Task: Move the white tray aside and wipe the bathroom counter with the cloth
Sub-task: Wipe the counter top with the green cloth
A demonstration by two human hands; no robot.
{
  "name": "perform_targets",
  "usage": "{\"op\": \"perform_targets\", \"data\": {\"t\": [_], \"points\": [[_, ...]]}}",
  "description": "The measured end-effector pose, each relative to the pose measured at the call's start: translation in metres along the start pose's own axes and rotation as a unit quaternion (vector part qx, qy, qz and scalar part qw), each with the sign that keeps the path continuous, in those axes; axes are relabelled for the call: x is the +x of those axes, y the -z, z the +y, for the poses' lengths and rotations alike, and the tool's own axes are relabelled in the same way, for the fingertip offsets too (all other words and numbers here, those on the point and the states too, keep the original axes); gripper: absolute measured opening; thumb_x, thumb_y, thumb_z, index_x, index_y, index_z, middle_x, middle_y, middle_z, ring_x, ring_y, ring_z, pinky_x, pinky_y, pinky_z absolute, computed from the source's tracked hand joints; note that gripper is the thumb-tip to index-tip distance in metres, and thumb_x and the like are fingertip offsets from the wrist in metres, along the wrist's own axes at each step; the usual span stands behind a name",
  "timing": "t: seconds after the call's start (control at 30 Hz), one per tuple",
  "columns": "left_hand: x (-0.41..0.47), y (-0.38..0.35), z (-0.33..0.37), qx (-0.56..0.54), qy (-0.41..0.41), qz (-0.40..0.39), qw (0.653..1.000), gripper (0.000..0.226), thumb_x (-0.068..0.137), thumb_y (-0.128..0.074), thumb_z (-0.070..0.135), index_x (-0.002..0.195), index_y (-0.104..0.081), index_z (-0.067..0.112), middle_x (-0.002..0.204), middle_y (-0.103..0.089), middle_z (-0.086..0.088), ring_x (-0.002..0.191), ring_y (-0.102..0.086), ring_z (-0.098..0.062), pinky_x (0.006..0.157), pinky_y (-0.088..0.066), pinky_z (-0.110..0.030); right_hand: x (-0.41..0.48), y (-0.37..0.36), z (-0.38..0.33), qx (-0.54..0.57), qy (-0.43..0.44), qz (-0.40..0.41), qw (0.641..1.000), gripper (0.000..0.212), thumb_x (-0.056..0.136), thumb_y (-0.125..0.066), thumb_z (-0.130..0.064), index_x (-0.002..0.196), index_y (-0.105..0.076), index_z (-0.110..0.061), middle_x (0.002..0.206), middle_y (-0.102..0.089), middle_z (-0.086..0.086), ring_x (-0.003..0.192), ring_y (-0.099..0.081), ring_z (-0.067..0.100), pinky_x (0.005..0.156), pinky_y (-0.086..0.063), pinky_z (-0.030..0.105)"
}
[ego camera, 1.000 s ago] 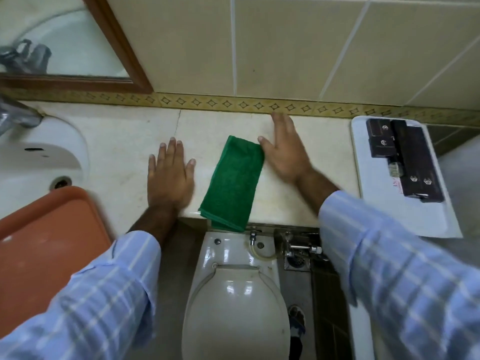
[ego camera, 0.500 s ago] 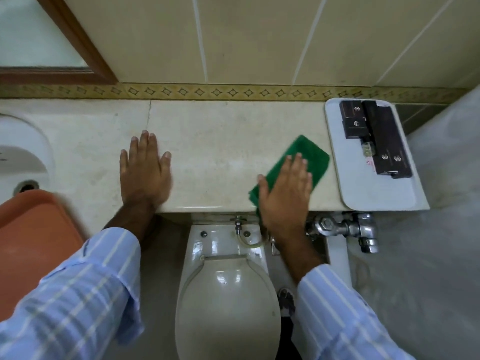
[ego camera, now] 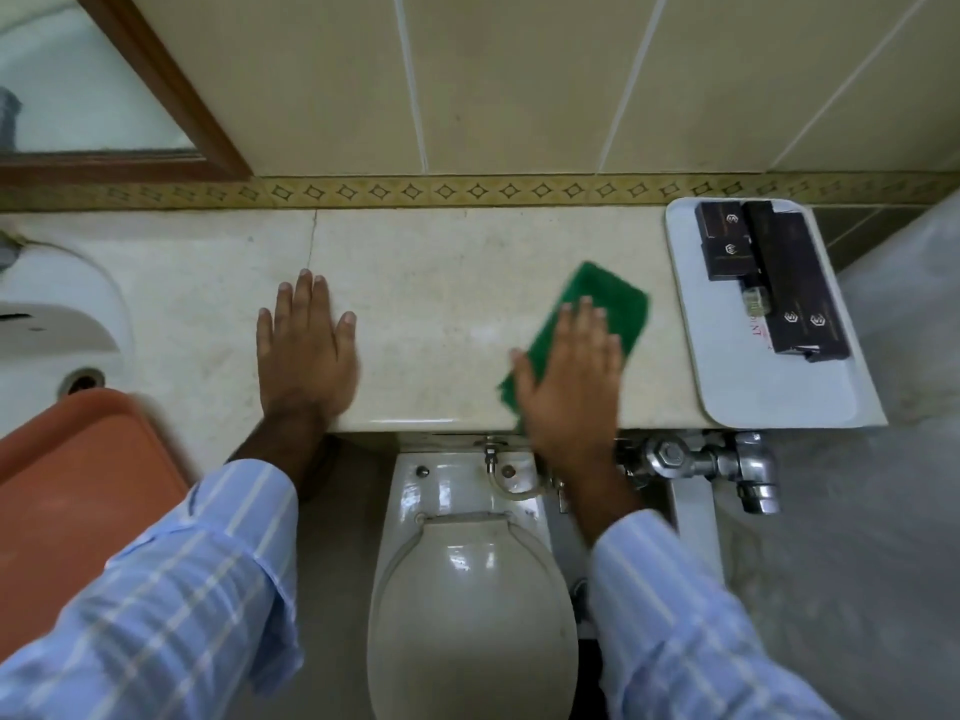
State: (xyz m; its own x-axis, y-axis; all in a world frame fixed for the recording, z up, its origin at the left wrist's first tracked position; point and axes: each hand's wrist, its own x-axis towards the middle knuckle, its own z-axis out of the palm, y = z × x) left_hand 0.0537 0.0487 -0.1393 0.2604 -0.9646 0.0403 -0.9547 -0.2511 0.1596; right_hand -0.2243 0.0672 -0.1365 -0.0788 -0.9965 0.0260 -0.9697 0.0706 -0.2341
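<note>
The beige stone counter runs below the tiled wall. A green cloth lies on its right part, tilted, with my right hand pressed flat on its near half, fingers spread. My left hand rests flat and open on the bare counter to the left, holding nothing. The white tray sits at the counter's right end, close beside the cloth, and carries several dark boxes.
A white sink is at the left, with an orange tray over its near side. Below the counter stand a toilet and a chrome flush valve. A mirror frame hangs at the upper left.
My right hand went from beside the cloth onto it and slid it right along the counter toward the white tray. My left hand has stayed flat on the counter.
</note>
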Motion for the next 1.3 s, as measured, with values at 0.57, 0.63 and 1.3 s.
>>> {"op": "perform_targets", "data": {"t": [0.57, 0.63, 1.3], "points": [[-0.002, 0.009, -0.012, -0.280, 0.071, 0.054, 0.956, 0.058, 0.107, -0.039, 0.043, 0.155, -0.043, 0.011, 0.162, -0.041, -0.009, 0.152, -0.033, -0.024, 0.125, -0.022, -0.032, 0.050, 0.025, -0.069, 0.149, 0.307, -0.159, 0.926, 0.058, 0.095, -0.065, -0.045, 0.144, -0.056, -0.015, 0.149, -0.054, 0.007, 0.141, -0.046, 0.025, 0.116, -0.035, 0.034], [-0.003, 0.012, -0.011, -0.272, 0.060, 0.045, 0.959, 0.055, 0.105, -0.046, 0.044, 0.147, -0.055, 0.009, 0.154, -0.052, -0.010, 0.145, -0.042, -0.027, 0.122, -0.030, -0.038, 0.043, 0.035, -0.055, 0.110, 0.195, -0.111, 0.968, 0.051, 0.089, -0.071, -0.042, 0.130, -0.063, -0.013, 0.128, -0.063, 0.010, 0.120, -0.057, 0.029, 0.101, -0.046, 0.037], [0.035, 0.101, -0.005, -0.448, 0.251, -0.239, 0.824, 0.017, 0.083, -0.079, 0.013, 0.087, -0.063, 0.011, 0.090, -0.075, -0.013, 0.077, -0.078, -0.024, 0.057, -0.064, -0.032, 0.010, 0.059, -0.078, 0.362, 0.016, -0.141, 0.921, 0.017, 0.082, -0.067, -0.016, 0.096, -0.059, -0.021, 0.081, -0.064, -0.006, 0.069, -0.062, 0.008, 0.056, -0.054, 0.024]]}}
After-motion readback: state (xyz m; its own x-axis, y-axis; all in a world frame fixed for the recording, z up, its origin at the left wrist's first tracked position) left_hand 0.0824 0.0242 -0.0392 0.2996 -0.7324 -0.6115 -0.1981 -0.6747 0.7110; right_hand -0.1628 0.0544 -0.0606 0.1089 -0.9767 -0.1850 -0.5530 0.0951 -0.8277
